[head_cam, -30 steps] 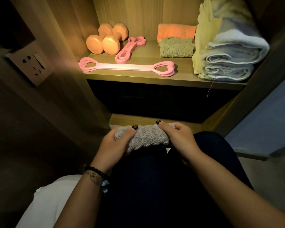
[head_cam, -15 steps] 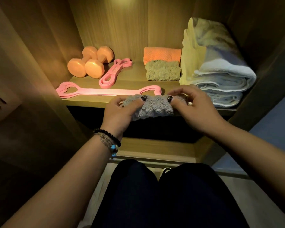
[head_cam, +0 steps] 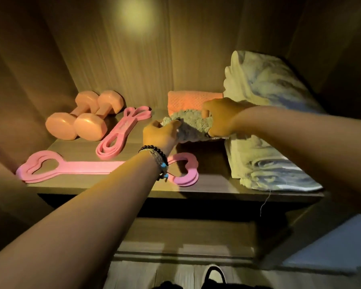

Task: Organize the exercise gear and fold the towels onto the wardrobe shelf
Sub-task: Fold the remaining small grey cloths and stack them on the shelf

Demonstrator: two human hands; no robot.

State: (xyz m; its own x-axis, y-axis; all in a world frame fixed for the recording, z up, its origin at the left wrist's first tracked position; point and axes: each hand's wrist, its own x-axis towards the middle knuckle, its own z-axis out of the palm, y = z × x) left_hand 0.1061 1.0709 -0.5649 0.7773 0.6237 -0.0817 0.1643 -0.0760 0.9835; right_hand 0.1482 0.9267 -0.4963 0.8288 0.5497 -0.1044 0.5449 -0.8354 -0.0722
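Head view: both hands have carried the folded grey towel up from the lap onto the wardrobe shelf. Left hand and right hand grip its ends, lowering it just before the orange towel. Placement looks nearly done.

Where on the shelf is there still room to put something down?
Bare shelf shows between the long pink band and the big towel stack, in front of the gray towel both hands hold. A narrow strip lies between the looped band and the left hand. The left side by the dumbbells is crowded.
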